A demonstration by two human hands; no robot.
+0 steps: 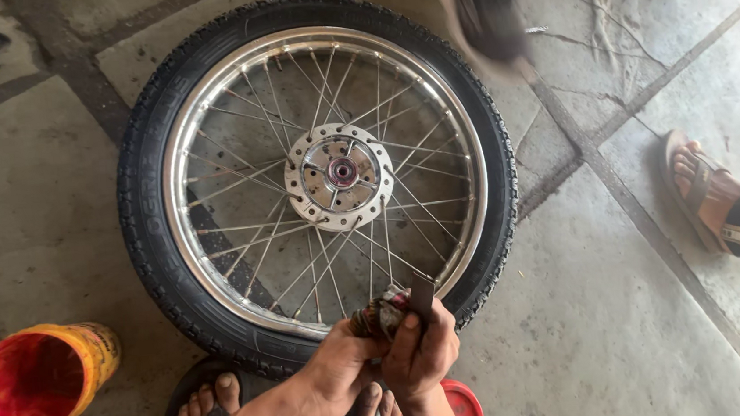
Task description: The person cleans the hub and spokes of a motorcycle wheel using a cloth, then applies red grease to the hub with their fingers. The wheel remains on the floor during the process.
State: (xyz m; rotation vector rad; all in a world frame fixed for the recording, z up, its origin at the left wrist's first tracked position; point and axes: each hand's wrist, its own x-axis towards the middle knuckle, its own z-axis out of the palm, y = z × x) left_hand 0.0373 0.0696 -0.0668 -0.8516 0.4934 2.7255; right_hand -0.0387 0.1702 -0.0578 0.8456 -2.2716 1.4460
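I see a concrete floor (625,320) with dark joint lines, and on it lies flat a motorcycle wheel (315,173), which I take as my landmark. Its hub (341,172) faces up toward the camera, so the axle axis points straight up at me, and the black tyre (143,208) goes all around the chrome rim (177,197). Thin spokes run from the rim to the brake disc (322,207) in the middle.

At the left and below the wheel stands a yellow bucket (40,376) with a red inside, tilted on its side so that the mouth looks toward me. At the right of the wheel, well apart, is a foot in a sandal (707,190) of another person. At the top edge, just above the wheel, there is a dark blurred shape; I cannot tell what it is.

At the near edge of the wheel both my hands meet over the tyre. My left hand (339,369) is closed around a crumpled rag (384,311), and my right hand (429,348) grips a dark flat tool (421,296) together with this rag. The long axis of the tool stands nearly upright in the picture, its free end pointing toward the hub, and it touches the rim there. My bare toes (205,406) press on the tyre just below the wheel, and a small red lid (465,407) lies beside my right wrist.
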